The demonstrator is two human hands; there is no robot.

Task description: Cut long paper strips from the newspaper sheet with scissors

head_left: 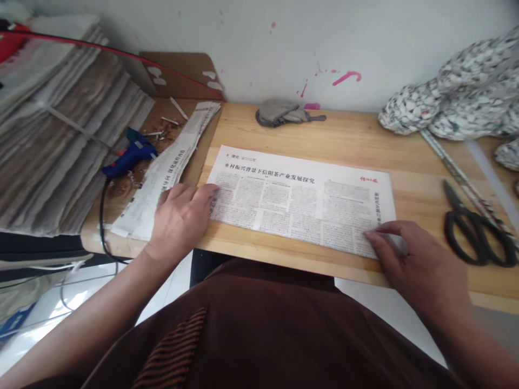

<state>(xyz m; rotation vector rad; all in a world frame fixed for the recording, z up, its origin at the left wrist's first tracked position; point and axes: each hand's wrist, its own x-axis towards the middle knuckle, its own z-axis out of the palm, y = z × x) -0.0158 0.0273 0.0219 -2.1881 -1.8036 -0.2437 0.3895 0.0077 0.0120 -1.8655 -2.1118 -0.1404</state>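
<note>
A long folded sheet of newspaper lies flat on the wooden table, printed side up. Its left end is under the fingertips of my left hand, whose fingers are bent and close together over the edge. At the lower right corner, my right hand pinches the paper between thumb and fingers. Left of the sheet, partly beneath my left hand, rests a newspaper strip.
Tall newspaper stacks and a blue glue gun with a cord are at left. A grey cloth item lies near the wall. Black scissors, patterned rods and woven paper pieces are at right.
</note>
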